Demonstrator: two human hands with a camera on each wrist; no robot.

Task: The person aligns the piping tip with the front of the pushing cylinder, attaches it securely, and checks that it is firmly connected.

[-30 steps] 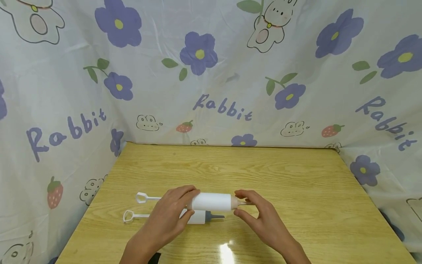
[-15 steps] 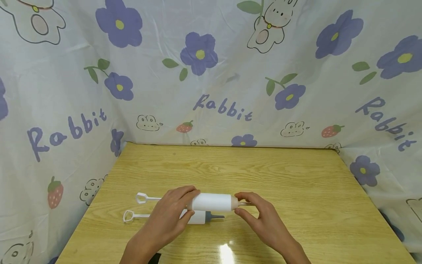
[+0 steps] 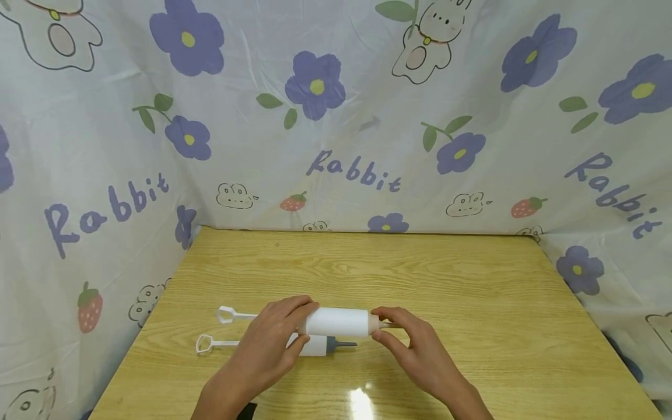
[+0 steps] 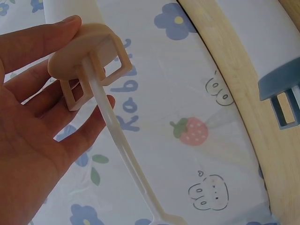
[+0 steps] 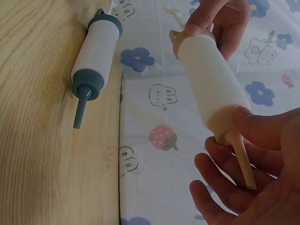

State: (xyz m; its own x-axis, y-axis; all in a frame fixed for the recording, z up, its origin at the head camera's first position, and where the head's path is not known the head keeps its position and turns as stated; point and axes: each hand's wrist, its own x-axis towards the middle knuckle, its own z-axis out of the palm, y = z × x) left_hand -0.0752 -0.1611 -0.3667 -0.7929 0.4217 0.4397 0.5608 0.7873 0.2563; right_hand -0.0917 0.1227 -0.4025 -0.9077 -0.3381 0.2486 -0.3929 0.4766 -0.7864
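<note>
A large white plastic syringe point(image 3: 337, 322) with beige end caps is held level above the table between both hands. My left hand point(image 3: 266, 335) grips its rear end, thumb on the beige flange point(image 4: 65, 61), while the white plunger rod point(image 4: 117, 133) sticks out behind. At the front, my right hand point(image 3: 420, 347) pinches the beige nozzle cap point(image 5: 224, 123) between thumb and fingers, the thin nozzle point(image 5: 242, 161) passing by the palm. A second white syringe point(image 3: 315, 345) with grey-blue caps lies on the table, partly hidden by the left hand.
The wooden table point(image 3: 472, 291) is bordered at the back and sides by a white cloth point(image 3: 336, 134) printed with flowers and rabbits. Behind the left hand, the lying syringe's loop handle point(image 3: 205, 344) points left. A small black item point(image 3: 247, 411) shows beside the left wrist.
The right fingers have shifted very slightly left on the nozzle cap. The left hand and both syringes stay in place.
</note>
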